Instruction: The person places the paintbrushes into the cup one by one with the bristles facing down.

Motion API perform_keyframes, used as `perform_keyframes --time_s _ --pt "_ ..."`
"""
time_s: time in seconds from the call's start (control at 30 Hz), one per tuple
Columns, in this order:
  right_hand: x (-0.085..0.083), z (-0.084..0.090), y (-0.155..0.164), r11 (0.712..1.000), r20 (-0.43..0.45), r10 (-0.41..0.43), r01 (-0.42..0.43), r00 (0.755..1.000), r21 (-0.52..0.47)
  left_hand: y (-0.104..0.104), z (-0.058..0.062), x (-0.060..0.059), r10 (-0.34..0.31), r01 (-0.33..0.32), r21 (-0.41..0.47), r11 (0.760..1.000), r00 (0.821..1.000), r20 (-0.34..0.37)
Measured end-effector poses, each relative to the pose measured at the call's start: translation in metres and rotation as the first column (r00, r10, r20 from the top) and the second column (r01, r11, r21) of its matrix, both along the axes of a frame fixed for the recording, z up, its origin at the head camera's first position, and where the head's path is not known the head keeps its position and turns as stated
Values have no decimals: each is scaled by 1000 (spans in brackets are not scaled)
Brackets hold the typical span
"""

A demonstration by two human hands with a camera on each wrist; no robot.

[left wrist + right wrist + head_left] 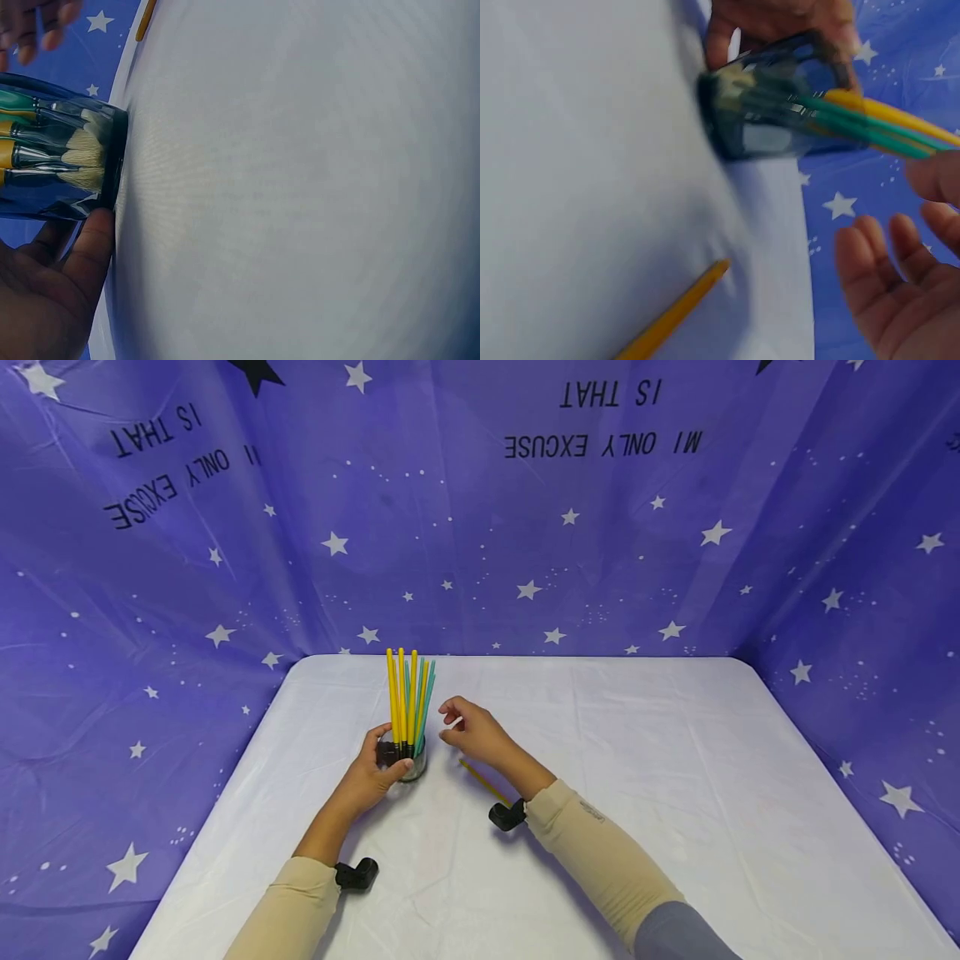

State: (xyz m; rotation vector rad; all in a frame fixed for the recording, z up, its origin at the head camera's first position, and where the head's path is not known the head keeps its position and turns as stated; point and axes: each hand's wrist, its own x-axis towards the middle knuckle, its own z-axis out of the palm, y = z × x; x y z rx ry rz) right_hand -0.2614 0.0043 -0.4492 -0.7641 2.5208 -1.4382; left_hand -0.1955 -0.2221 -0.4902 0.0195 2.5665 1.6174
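A clear glass point(419, 767) stands on the table at centre left, holding several paintbrushes point(401, 702) with yellow or teal handles, bristles down. My left hand point(367, 781) grips the glass from the left, thumb at the front and fingers round the far side. In the left wrist view, pale bristles point(84, 159) show through the glass wall near its base. My right hand point(480, 737) hovers just right of the glass, fingers loosely bent with nothing between them. Beneath the right wrist a yellow-handled stick point(483, 781) lies on the table; its other end is hidden.
A white cloth covers the table point(675, 827). Behind it and at both sides hangs a purple curtain point(480, 552) with stars and lettering. Black wrist mounts point(357, 875) sit on both forearms.
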Motion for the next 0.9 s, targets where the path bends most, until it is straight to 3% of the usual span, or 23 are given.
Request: perform_keyframes --time_s 0.23,0.5,0.7,0.9 --pt "0 -11 12 979 63 73 -84 995 188 0 1 0 1 -2 4 1000 1000 18" --pt "0 -20 24 919 42 135 -141 990 369 -1 3 1 -5 5 -2 1000 1000 28" --pt "2 -17 27 886 107 139 -172 984 430 -1 5 1 -12 12 2 1000 1000 22" --pt "2 -17 26 859 90 155 -180 984 480 1 4 2 -1 1 6 1000 1000 19"
